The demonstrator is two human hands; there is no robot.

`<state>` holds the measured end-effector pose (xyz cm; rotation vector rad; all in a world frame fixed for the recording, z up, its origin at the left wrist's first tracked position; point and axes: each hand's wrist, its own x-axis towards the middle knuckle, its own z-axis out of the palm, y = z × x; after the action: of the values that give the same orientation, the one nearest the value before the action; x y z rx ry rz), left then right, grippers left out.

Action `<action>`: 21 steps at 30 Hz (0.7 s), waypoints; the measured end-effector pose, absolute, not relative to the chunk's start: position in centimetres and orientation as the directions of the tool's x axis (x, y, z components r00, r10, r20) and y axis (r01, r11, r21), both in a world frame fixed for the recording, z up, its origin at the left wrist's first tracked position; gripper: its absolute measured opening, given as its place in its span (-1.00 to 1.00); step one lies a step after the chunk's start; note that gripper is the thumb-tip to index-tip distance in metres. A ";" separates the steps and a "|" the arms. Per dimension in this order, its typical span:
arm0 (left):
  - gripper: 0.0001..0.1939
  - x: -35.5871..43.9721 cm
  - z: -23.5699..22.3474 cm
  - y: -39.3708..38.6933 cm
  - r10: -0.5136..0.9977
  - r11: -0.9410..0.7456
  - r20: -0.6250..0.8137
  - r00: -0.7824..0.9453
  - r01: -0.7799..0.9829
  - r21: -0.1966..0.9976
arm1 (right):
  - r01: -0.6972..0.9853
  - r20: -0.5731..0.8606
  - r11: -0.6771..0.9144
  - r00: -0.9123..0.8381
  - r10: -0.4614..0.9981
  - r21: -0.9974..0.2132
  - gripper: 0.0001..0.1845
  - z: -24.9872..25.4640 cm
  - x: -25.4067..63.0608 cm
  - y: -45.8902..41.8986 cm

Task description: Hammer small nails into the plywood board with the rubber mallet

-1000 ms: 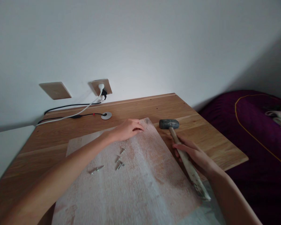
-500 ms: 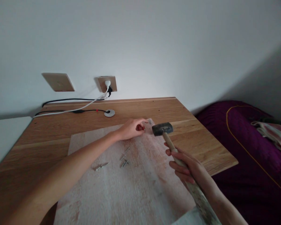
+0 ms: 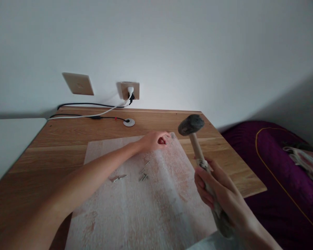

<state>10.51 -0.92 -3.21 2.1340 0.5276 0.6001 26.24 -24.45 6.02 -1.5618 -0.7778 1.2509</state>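
My left hand (image 3: pixel 156 141) is closed in a pinch near the far corner of a whitish, worn wooden board (image 3: pixel 135 208). A small metal nail (image 3: pixel 166 143) shows its end at the fingertips; most of it is hidden. My right hand (image 3: pixel 216 184) grips the wooden handle of a hammer (image 3: pixel 191 124). Its dark, blunt head is raised to the right of my left hand, apart from the board. Several loose silver nails (image 3: pixel 144 177) lie on the board in front of my left forearm, with another small group (image 3: pixel 118 178) left of them.
The board lies on a wooden desk (image 3: pixel 234 163) against a white wall. Black and white cables (image 3: pixel 94 115) run along the desk's back to a wall socket (image 3: pixel 134 89). A white panel (image 3: pixel 13 146) stands at left; purple bedding (image 3: pixel 284 166) is at right.
My right hand has lifted the hammer, and its head is higher and tilted differently. My left hand keeps its pinch at the board's corner. The whole view has shifted slightly.
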 end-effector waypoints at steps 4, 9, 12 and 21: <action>-0.59 10.4 -3.1 -0.9 0.554 -0.562 0.237 0.798 0.148 0.814 | 0.008 -0.348 -0.365 0.288 0.892 -0.931 -0.47 5.4 26.8 -23.8; -0.61 10.3 -3.1 -0.8 0.543 -0.567 0.245 0.803 0.135 0.813 | 0.024 -0.268 -0.301 0.394 0.879 -0.953 -0.47 5.2 27.7 -24.1; -0.62 10.3 -3.2 -0.8 0.537 -0.567 0.242 0.808 0.133 0.813 | 0.020 -0.242 -0.278 0.437 0.866 -0.960 -0.38 5.7 28.3 -24.2; -0.56 10.5 -3.3 -1.0 0.563 -0.575 0.269 0.781 0.137 0.807 | 0.036 -0.356 -0.390 0.336 0.872 -0.920 -0.38 4.3 27.3 -25.4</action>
<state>10.54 -1.02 -3.31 2.1348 0.5186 0.6507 27.28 -25.38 4.29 -1.7044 -0.8195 1.1715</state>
